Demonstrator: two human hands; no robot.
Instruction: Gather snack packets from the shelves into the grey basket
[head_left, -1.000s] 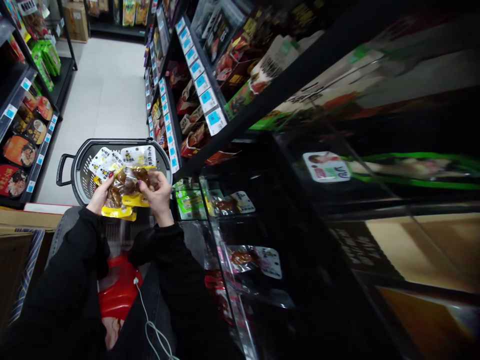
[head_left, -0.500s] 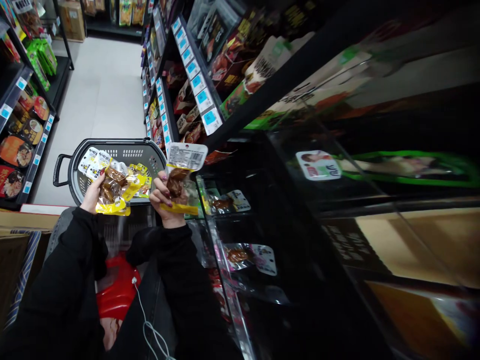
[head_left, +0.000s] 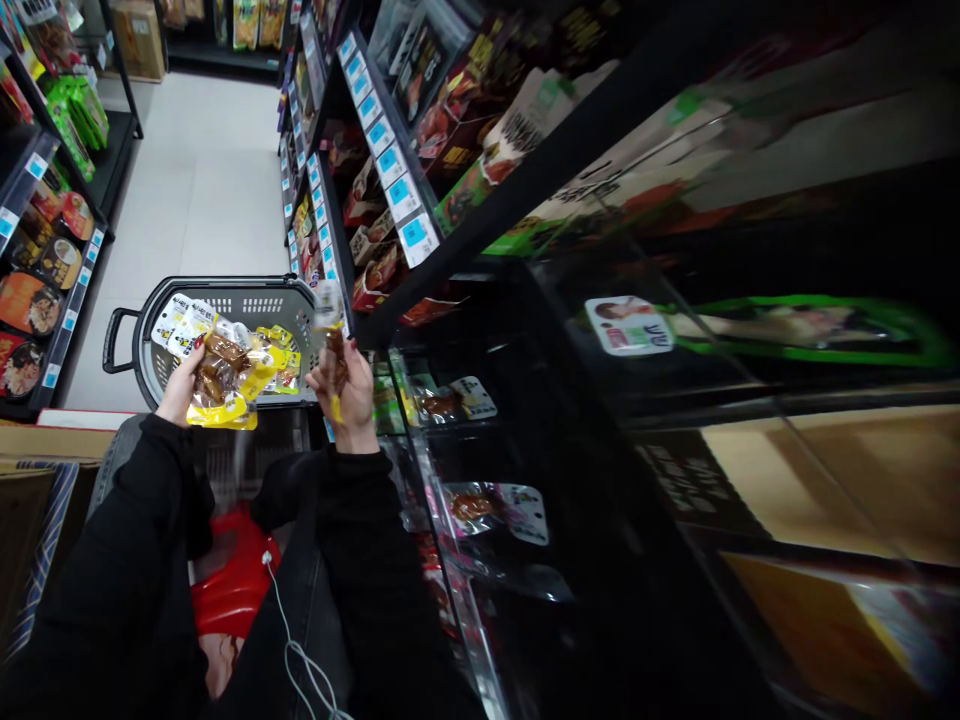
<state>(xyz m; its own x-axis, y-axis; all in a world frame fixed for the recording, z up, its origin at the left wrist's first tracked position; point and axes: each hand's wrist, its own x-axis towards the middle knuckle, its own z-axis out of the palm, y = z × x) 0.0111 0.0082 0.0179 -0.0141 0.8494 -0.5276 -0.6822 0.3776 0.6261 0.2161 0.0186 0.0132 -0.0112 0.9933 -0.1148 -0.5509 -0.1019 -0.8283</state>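
The right hand has turned its single snack packet edge-on since a moment ago, grip closed around it beside the basket; the left hand still clutches the yellow packet bundle over the basket

Grey shopping basket on pale aisle floor; blue price tags along dark shelves; red stool below.

Long black sleeves cover both arms to the wrists, loose and matte. The left hand and the right hand are bare, the fingernails painted what looks like dark red. A thin white cable trails down the lap.
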